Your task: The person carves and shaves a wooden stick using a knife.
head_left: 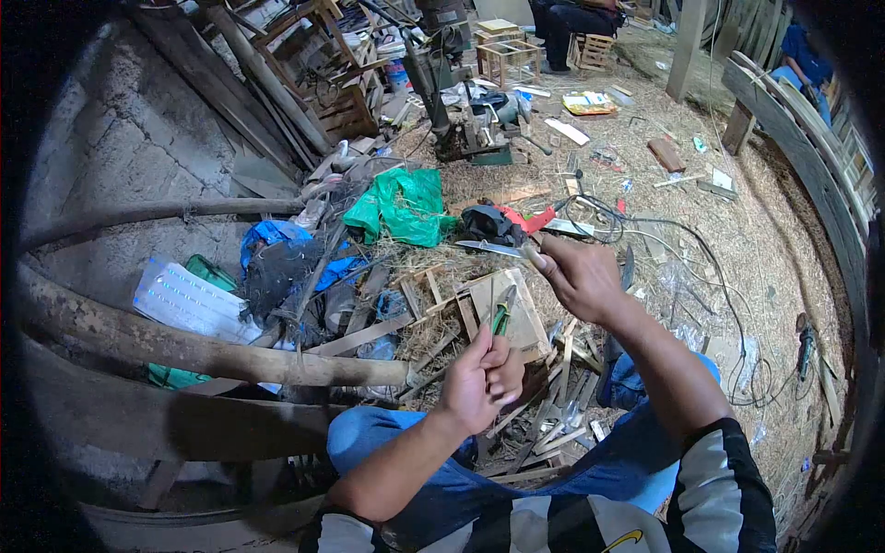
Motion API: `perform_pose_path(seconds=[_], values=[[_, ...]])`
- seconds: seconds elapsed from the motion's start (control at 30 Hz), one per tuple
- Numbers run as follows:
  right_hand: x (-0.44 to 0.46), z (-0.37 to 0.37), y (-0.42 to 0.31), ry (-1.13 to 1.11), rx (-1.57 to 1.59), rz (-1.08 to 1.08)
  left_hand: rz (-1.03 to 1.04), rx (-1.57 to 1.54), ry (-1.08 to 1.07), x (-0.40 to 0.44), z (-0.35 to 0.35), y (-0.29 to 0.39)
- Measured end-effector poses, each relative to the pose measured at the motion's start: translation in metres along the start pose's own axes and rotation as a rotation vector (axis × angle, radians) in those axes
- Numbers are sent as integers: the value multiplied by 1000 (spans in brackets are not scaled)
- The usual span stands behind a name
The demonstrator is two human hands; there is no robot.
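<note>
My right hand [585, 278] is closed around the pale handle of a knife [495, 248], whose blade points left. Lower and to the left, my left hand [481, 382] is closed with the thumb on top. A green-handled tool with a metal tip [501, 319] sticks up at its fingers, beside a thin upright strip. I cannot make out the tool's exact kind. Behind it stands a small wooden box [530, 313]. The knife and the left hand are apart.
A bamboo pole [184, 335] crosses at the left. Wood scraps [544, 438] lie between my knees. A green plastic bag [406, 205], a black cable [701, 241] and a metal machine [452, 111] are ahead. Two other people sit at the back, one in dark trousers [562, 32], one in blue [807, 60].
</note>
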State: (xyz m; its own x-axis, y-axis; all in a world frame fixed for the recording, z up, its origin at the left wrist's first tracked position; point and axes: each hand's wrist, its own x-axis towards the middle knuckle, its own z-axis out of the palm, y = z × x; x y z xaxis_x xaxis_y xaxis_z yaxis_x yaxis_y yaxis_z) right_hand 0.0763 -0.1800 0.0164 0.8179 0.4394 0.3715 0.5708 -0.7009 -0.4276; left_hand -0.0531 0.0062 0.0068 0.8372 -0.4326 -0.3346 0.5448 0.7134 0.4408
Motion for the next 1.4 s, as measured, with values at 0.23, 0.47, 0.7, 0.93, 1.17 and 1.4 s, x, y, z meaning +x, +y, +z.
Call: perform_pose_path(seconds=[0.23, 0.47, 0.7, 0.93, 1.17, 1.4], values=[[-17, 3, -27, -4, 178, -133, 171, 120, 49, 0, 2, 4], [-23, -2, -39, -78, 96, -227, 416, 328, 141, 3, 3, -6], [-26, 2, -42, -44, 19, -287, 596, 539, 400, 6, -3, -13], [-18, 0, -31, -15, -42, -205, 574, 535, 437, 4, 8, -7], [-6, -14, -16, 55, -85, -3, 593, 579, 429, 6, -3, -9], [-26, 7, -44, -104, 25, -180, 590, 601, 434, 8, -2, -9]])
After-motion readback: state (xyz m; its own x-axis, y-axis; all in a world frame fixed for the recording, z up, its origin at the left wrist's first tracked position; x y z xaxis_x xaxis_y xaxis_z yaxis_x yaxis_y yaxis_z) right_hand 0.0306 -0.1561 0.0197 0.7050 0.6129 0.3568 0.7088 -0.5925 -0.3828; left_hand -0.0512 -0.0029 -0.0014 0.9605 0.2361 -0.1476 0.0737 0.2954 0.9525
